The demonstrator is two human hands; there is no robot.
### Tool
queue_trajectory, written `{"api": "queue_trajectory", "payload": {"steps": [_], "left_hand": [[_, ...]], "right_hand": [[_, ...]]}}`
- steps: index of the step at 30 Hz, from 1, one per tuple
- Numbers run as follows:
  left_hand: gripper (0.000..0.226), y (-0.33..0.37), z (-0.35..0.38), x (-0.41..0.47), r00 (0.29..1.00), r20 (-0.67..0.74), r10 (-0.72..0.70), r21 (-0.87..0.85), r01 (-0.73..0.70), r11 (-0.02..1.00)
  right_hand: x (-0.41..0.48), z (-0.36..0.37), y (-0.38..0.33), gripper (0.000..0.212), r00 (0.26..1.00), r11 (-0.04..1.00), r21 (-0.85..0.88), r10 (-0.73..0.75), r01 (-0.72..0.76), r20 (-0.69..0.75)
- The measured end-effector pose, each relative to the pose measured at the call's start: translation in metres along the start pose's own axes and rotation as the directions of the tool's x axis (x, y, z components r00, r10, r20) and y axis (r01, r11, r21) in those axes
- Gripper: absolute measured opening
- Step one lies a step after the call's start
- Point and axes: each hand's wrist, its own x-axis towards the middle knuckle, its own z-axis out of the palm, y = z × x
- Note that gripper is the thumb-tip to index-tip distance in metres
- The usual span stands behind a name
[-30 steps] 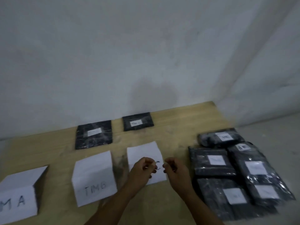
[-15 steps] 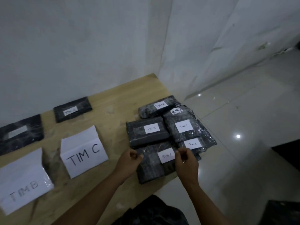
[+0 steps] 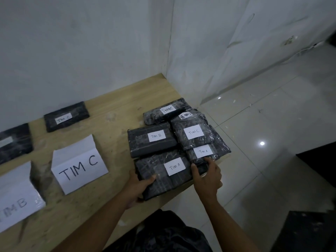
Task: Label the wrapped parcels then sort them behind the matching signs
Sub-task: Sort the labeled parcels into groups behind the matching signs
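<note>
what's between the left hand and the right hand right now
The front Tim A parcel: the left hand grips its near left corner, the right hand its right end. Only the head view shows it.

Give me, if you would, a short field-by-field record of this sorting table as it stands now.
left hand: grips the near left corner of the near Tim A parcel
right hand: grips that parcel's right end
unsorted pile: Tim B parcel, far Tim C parcel, upper Tim C parcel, second Tim A parcel, plus one with a label I cannot read
signs: TIM C sign, TIM B sign
sorted: sorted Tim C parcel behind the TIM C sign; blurred-label parcel behind the TIM B sign
</note>
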Motion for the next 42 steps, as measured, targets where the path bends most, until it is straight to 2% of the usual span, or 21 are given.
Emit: {"api": "queue_trajectory", "payload": {"steps": [4,7,9,11,14,19,22,26,30,35,36,38,40,42], "left_hand": [[0.077,-0.002,-0.015,-0.004,0.998,0.024,0.05,-0.018,-0.05,0.999],[0.091,-0.001,-0.03,-0.011,0.994,0.04,0.104,-0.015,-0.104,0.994],[0.091,-0.002,-0.045,-0.014,0.992,0.04,0.122,-0.033,-0.121,0.992],[0.092,-0.006,-0.061,-0.012,0.994,0.046,0.101,-0.066,-0.097,0.993],[0.089,-0.014,-0.082,-0.013,0.996,0.053,0.078,-0.098,-0.073,0.993],[0.094,-0.03,-0.104,-0.016,0.996,0.061,0.057,-0.173,-0.046,0.984],[0.09,-0.04,-0.112,-0.018,0.995,0.054,0.078,-0.235,-0.063,0.97],[0.082,-0.05,-0.121,-0.023,0.997,0.029,0.077,-0.296,-0.065,0.953],[0.057,-0.05,-0.131,-0.03,0.994,-0.023,0.105,-0.365,-0.106,0.925],[0.035,-0.049,-0.146,-0.037,0.993,-0.049,0.111,-0.455,-0.121,0.882],[0.034,-0.049,-0.152,-0.038,0.993,-0.052,0.11,-0.475,-0.121,0.871],[0.037,-0.048,-0.162,-0.039,0.992,-0.049,0.116,-0.508,-0.125,0.853],[0.04,-0.047,-0.175,-0.042,0.99,-0.05,0.132,-0.503,-0.139,0.853],[0.043,-0.047,-0.192,-0.048,0.987,-0.048,0.152,-0.511,-0.155,0.845]], "right_hand": [[0.007,-0.006,0.002,0.048,0.998,0.999,0.042,-0.016,0.013,0.066],[0.01,-0.006,0.005,0.04,0.996,0.984,0.178,-0.01,-0.005,0.085],[0.009,-0.005,0.001,0.031,0.994,0.962,0.265,0.044,-0.07,0.102],[0.006,-0.002,-0.001,0.021,0.99,0.936,0.327,0.104,-0.13,0.096],[-0.004,0.003,-0.003,0.013,0.99,0.907,0.397,0.129,-0.139,0.051],[-0.021,0.014,0.002,0.01,0.964,0.83,0.492,0.208,-0.265,0.168],[-0.023,0.022,0.008,0.013,0.951,0.833,0.467,0.216,-0.297,0.219],[-0.018,0.032,0.014,0.013,0.91,0.804,0.427,0.34,-0.413,0.239],[-0.023,0.034,0.009,0.004,0.942,0.924,0.231,0.258,-0.306,0.215],[-0.032,0.039,-0.002,0.019,0.973,0.986,0.057,0.146,-0.159,0.176],[-0.037,0.045,-0.006,0.024,0.977,0.989,-0.001,0.145,-0.147,0.158],[-0.045,0.052,-0.014,0.028,0.97,0.974,-0.063,0.224,-0.219,0.094],[-0.057,0.055,-0.03,0.025,0.965,0.969,0.017,0.245,-0.248,0.088],[-0.075,0.056,-0.049,0.023,0.969,0.975,0.143,0.142,-0.172,0.201]]}}
